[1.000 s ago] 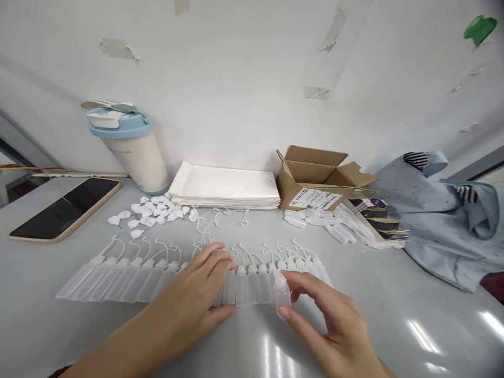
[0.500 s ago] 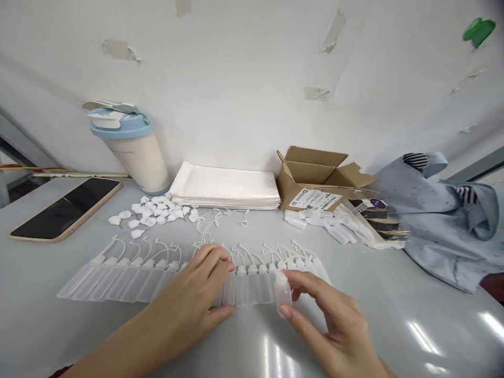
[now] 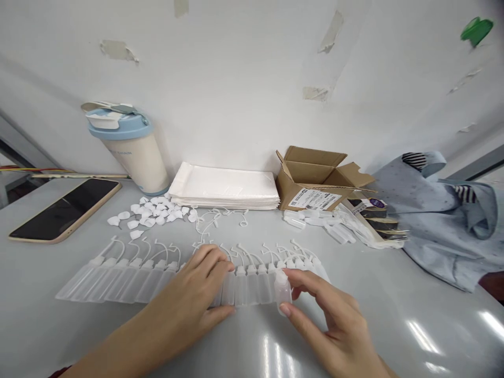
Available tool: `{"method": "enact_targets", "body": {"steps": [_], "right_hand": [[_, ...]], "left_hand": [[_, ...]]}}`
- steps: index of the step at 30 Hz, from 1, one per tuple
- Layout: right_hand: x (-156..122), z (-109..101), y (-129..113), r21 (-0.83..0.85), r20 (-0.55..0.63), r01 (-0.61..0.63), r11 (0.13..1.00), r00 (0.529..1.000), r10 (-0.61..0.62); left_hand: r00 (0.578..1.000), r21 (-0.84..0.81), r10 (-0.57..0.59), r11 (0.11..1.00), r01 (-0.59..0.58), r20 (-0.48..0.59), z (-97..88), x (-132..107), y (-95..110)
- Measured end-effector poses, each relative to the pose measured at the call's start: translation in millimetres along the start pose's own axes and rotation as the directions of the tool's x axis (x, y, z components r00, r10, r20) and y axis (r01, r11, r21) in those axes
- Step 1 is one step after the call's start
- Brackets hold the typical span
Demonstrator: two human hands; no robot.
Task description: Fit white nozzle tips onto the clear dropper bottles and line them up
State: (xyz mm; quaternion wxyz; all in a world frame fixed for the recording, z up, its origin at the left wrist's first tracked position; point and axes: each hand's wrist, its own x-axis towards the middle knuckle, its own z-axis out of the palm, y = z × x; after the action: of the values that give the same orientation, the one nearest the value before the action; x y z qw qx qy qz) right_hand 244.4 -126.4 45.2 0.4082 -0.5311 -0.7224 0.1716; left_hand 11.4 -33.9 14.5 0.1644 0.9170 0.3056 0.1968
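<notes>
A row of small translucent plastic bottles [image 3: 121,281] lies side by side on the grey table, with white caps and thin looped straps at their far ends. My left hand [image 3: 200,291] lies across the middle of this row, fingers bent over the cap ends and thumb at the near ends, gripping a bottle [image 3: 229,289] lengthwise. What is under its palm is hidden. My right hand [image 3: 328,317] pinches one short bottle [image 3: 282,291] between thumb and index finger, slightly raised at the right part of the row; I see no strap on it.
Behind the row are loose white caps [image 3: 157,211], loose straps [image 3: 214,218], a stack of white envelopes [image 3: 224,184], an open cardboard box [image 3: 311,181] and several loose clear tubes [image 3: 340,232]. A phone [image 3: 65,210] and a tumbler [image 3: 132,152] stand left; blue cloth [image 3: 444,226] lies right.
</notes>
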Motion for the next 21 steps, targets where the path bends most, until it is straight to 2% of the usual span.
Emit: {"method": "enact_targets", "body": {"steps": [6, 11, 17, 21], "right_hand": [[3.3, 2.2, 1.6, 0.003, -0.029, -0.001, 1.000, 1.000, 0.001], [2.6, 5.7, -4.8, 0.038, -0.014, -0.004, 0.999, 1.000, 0.005], [3.3, 16.5, -13.5, 0.181, 0.046, -0.086, 0.980, 0.996, 0.079], [-0.2, 20.6, -26.0, 0.249, 0.123, -0.135, 0.959, 0.987, 0.107]], "left_hand": [[1.000, -0.012, 0.001, 1.000, -0.001, -0.013, -8.5, 1.3, 0.4], [0.996, 0.018, 0.045, 0.999, -0.044, -0.075, -20.4, 0.1, 4.2], [0.971, -0.015, 0.218, 0.975, -0.221, -0.101, -33.4, -1.0, 30.2], [0.973, -0.089, 0.205, 0.973, -0.215, -0.109, -36.1, -7.0, 46.7]]}}
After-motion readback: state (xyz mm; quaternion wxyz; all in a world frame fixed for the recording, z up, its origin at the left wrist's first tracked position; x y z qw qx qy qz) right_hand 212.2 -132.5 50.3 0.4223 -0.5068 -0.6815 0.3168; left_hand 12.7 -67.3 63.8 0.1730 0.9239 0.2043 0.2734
